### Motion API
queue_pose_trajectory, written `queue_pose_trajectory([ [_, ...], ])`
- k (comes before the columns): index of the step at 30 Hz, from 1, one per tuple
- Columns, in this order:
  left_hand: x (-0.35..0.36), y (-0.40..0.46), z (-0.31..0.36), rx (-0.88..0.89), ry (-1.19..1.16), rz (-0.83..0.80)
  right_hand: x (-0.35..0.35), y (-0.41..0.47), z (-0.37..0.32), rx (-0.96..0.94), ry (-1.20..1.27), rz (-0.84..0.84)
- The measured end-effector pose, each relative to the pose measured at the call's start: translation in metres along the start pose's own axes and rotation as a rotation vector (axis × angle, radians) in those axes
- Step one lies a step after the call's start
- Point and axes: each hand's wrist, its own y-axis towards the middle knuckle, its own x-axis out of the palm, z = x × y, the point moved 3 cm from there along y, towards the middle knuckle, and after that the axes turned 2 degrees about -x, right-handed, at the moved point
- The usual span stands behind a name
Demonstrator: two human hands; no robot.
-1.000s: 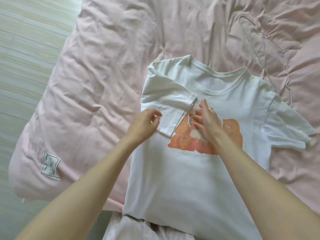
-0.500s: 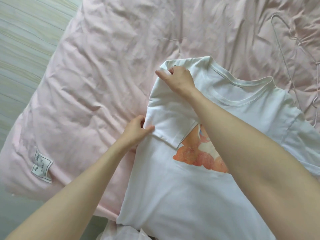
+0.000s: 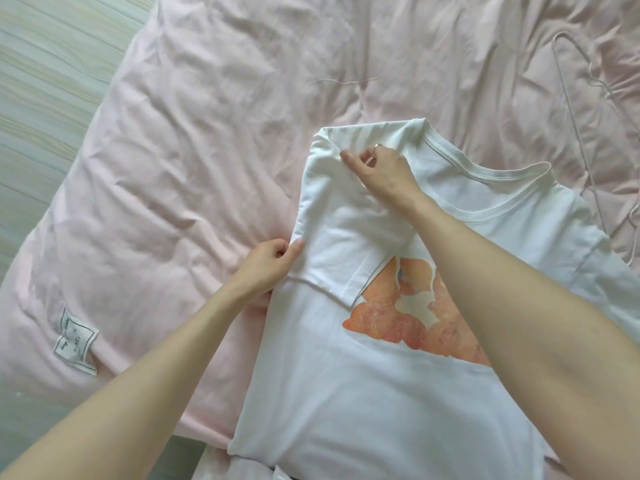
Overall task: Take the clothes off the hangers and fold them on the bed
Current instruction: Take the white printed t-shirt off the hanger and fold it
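Note:
A white T-shirt [image 3: 363, 393] with an orange print lies front up on the pink duvet [image 3: 207, 133]. Its left sleeve is folded inward over the chest. My left hand [image 3: 272, 263] pinches the folded edge at the shirt's left side, thumb on top of the cloth. My right hand [image 3: 379, 166], wearing a ring, reaches across and pinches the cloth at the left shoulder corner. A thin pink wire hanger [image 3: 575, 98] lies bare on the duvet at the upper right, beyond the shirt's right sleeve.
The duvet's corner with a small white label [image 3: 74, 342] hangs near the bed's left edge. Pale wood-look floor [image 3: 52, 64] runs along the left. More white cloth [image 3: 221, 469] shows at the bottom edge below the shirt.
My right hand moved from the shirt's chest up to the left shoulder corner. My left hand shifted from the sleeve hem to the shirt's left side edge. Since half a second ago, little has moved.

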Motion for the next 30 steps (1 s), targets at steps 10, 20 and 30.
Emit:
queue_pose_trajectory([
  [10,0.010,-0.013,0.027,0.348,0.190,0.513,-0.026,-0.047,0.060,0.160,0.077,-0.112],
  [20,0.066,0.033,0.068,0.584,0.982,0.140,0.004,-0.106,0.087,0.519,0.913,0.104],
  [30,0.073,0.020,0.038,0.763,1.058,0.153,0.035,-0.134,0.082,0.569,0.923,0.045],
])
